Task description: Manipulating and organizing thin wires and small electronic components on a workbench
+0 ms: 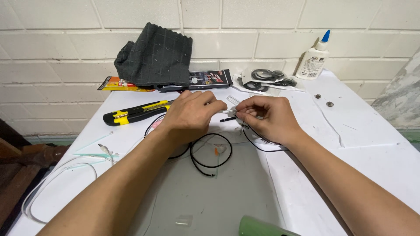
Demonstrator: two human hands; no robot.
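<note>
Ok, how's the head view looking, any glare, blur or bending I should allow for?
Head view: even, soft light, faint shadows under the left hand and right hand; no glare on the white table; wide-angle bending of the brick wall lines; the green object at the bottom edge is blurred.

The left hand (190,114) is curled knuckles-up, so its fingertips and whatever they pinch are hidden, and the right hand (267,118) covers most of the small black piece (228,119) between the two, which is too small to make out. The thin black cable (210,150) slips out of sight under both hands, and the dark folded cloth (155,54) at upper centre hides the middle of the packets beneath it. At the bottom edge a green object (262,227) is cut off, both forearms run out of the frame, and the small clear piece (184,219) near it is blurred.
</note>
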